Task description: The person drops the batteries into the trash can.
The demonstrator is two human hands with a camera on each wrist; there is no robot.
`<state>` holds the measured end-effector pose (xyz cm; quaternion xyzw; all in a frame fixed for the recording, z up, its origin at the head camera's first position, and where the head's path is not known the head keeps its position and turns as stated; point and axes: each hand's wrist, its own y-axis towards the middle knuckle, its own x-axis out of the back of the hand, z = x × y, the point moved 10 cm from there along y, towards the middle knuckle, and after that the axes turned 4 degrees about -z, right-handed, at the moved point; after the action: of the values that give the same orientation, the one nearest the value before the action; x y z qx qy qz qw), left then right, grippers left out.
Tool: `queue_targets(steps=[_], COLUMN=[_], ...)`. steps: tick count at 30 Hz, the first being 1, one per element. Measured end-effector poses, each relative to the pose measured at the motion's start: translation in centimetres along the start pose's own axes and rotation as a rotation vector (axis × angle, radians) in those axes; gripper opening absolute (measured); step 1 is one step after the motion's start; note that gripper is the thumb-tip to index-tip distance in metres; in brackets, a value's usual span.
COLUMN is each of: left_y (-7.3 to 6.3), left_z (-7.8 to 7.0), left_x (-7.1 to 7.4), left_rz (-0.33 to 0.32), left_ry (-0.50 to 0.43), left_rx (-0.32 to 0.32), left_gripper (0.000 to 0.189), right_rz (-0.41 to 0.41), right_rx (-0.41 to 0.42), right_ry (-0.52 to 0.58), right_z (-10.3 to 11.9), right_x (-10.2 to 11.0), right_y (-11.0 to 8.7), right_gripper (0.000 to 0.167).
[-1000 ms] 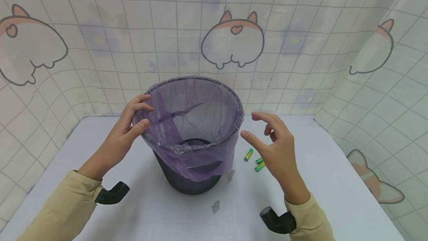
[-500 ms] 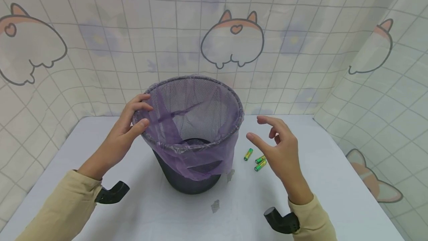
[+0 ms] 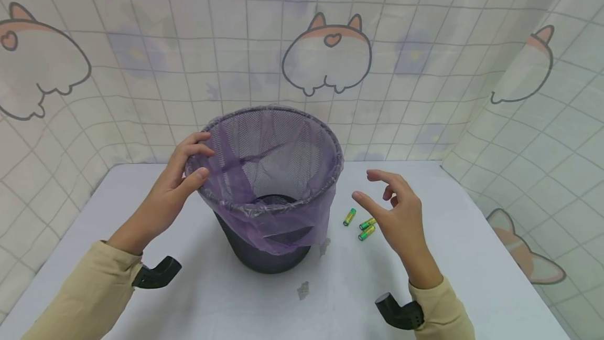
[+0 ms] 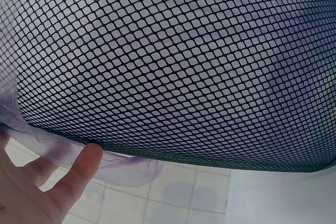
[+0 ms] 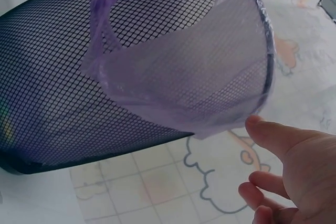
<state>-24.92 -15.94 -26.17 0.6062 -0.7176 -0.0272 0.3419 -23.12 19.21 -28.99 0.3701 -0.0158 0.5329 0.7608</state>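
A black mesh wastebasket (image 3: 264, 264) stands on the white table, lined with a thin purple bin bag (image 3: 302, 230) folded out over its rim. At the left side of the rim rests my left hand (image 3: 172, 185), its fingers spread and loosely bent across the edge. In the left wrist view, its fingers (image 4: 76, 177) lie beside the mesh wall and the bag's edge. To the right of the basket, my right hand (image 3: 398, 211) hovers with thumb and fingers apart, holding nothing. The right wrist view shows its thumb (image 5: 270, 137) near the bag-covered rim.
Three green-and-yellow batteries, including one battery (image 3: 349, 217) lying apart from the other pair (image 3: 366, 232), are between basket and right hand. Grey patches (image 3: 303, 290) mark the table (image 3: 226, 308). A printed grid curtain (image 3: 406, 125) stands behind.
My right hand has drawn away from the rim, moving right and slightly down. The left hand and the basket hold their places; the view has shifted slightly.
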Motion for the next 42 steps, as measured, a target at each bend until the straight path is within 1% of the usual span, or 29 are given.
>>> queue_targets(steps=[8, 13, 22, 42], left_y=[0.0, -0.1, -0.1, 0.0], left_z=[0.0, 0.1, 0.3, 0.2], left_x=[0.1, 0.0, 0.0, 0.0], left_rz=[0.0, 0.001, 0.001, 0.002], left_ry=[-0.006, -0.011, -0.015, -0.016], left_rx=[0.001, 0.003, 0.003, 0.005], left_gripper=[0.032, 0.032, 0.033, 0.032], right_rz=[0.018, 0.019, 0.03, 0.091], right_rx=[-0.04, -0.049, -0.075, -0.144], right_ry=[-0.038, -0.06, -0.058, -0.113], right_z=[-1.4, -2.0, -3.0, -5.8], right_x=[-0.2, -0.2, -0.5, -1.9], right_y=[-0.3, -0.3, -0.1, -0.6], right_gripper=[0.046, 0.046, 0.044, 0.046])
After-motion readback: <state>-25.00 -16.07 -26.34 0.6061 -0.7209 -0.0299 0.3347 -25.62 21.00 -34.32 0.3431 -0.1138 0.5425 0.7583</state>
